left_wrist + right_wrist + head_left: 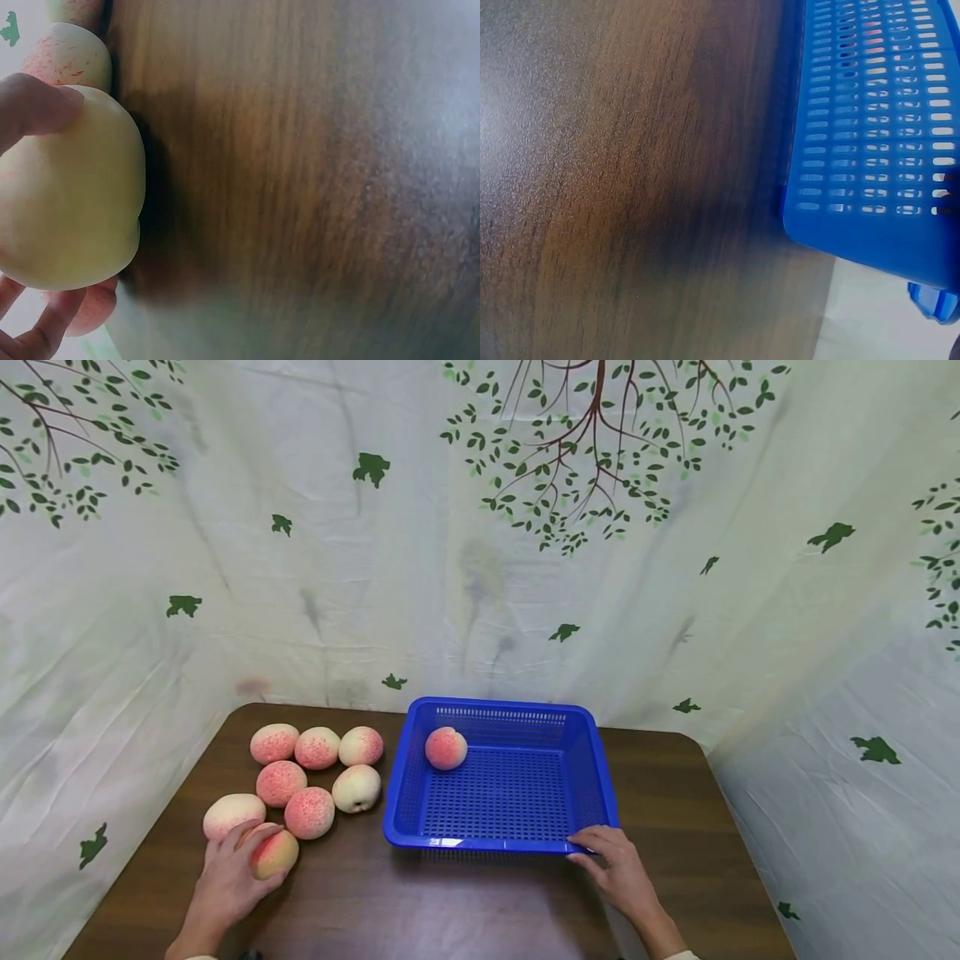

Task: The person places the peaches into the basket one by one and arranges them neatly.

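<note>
My left hand (234,872) grips a yellow and red peach (275,855) at the near left of the table. In the left wrist view the thumb lies on one side of this peach (75,195) and fingers curl round the other. Right beside it sits a pale peach (234,815), with several more pink and white peaches (310,812) behind. My right hand (617,867) pinches the near right corner of the blue plastic basket (498,845). One peach (446,748) lies inside the basket, at its far left. In the right wrist view, the basket's slotted wall (870,165) shows.
Everything stands on a dark brown wooden table (660,793). A pale cloth with printed leaves and branches (480,610) hangs behind it and along both sides. The peaches reach close to the basket's left wall.
</note>
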Demonstrator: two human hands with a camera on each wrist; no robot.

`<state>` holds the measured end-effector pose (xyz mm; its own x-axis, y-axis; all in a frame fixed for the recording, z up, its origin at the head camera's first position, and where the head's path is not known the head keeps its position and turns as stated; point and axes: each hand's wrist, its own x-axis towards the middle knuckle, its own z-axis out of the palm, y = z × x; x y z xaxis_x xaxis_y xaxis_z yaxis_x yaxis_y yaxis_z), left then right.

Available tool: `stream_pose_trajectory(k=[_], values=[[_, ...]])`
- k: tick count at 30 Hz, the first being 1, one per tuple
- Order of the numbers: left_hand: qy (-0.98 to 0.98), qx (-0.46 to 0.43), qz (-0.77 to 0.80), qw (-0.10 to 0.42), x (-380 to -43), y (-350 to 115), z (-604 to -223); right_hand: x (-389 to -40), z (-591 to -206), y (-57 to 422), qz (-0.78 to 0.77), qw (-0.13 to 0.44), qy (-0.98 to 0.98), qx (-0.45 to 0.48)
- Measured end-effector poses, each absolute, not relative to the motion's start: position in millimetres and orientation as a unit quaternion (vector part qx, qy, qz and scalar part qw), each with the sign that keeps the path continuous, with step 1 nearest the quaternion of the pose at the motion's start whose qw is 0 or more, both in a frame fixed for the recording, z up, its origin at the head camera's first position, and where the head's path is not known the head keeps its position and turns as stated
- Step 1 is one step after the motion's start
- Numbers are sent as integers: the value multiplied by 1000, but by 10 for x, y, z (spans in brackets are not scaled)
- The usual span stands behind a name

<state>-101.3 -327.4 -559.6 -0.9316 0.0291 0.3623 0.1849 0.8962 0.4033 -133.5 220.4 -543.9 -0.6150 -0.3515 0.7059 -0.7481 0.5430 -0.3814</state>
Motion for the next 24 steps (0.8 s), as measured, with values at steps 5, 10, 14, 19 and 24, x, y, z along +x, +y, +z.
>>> stream_pose_trajectory(k=[5, 10, 14, 19, 24], values=[[-955, -77, -213, 191, -1009, -3272, -5540, -1322, -5437, 2216, 345, 271, -840, 319], [-952, -94, -201, 212, -999, -3261, -5424, -1338, -5452, 2224, 342, 277, -838, 323], [-951, -97, -198, 219, -993, -3265, -5321, -1349, -5463, 2229, 339, 291, -831, 331], [-934, -116, -226, 251, -1031, -3210, -5130, -1355, -5470, 2225, 339, 303, -825, 335], [-915, -137, -256, 281, -1119, -3052, -4885, -1360, -5475, 2226, 343, 307, -821, 336]])
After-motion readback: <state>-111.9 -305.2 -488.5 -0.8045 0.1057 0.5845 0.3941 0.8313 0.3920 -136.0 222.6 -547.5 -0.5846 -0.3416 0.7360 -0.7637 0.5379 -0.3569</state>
